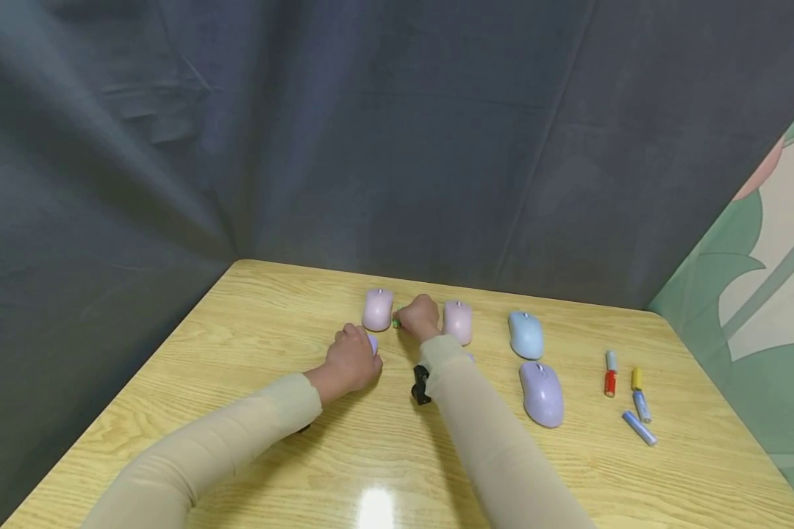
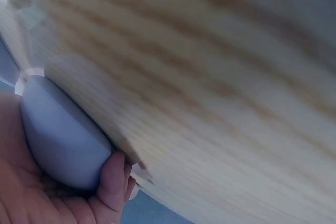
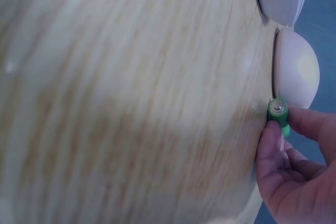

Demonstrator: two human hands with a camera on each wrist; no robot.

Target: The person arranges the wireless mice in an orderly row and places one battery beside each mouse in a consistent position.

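Observation:
My left hand (image 1: pixel 353 360) grips a purple computer mouse (image 2: pixel 65 132), its fingers curled round the sides; only a small edge of that mouse shows in the head view. Farther back, my right hand (image 1: pixel 420 316) pinches a green battery (image 3: pixel 277 108) between thumb and finger, low over the wooden table. A second green piece (image 3: pixel 286 130) shows just behind that battery, mostly hidden. A pink mouse (image 1: pixel 378 309) lies to the left of the right hand, and another pink mouse (image 1: pixel 458 322) to its right.
A blue mouse (image 1: pixel 526 335) and a purple mouse (image 1: pixel 542 394) lie on the table (image 1: pixel 238 316) right of the right forearm. Several batteries lie farther right, among them a blue one (image 1: pixel 639 427) and a red one (image 1: pixel 610 384). Dark curtain (image 1: pixel 403 147) hangs behind.

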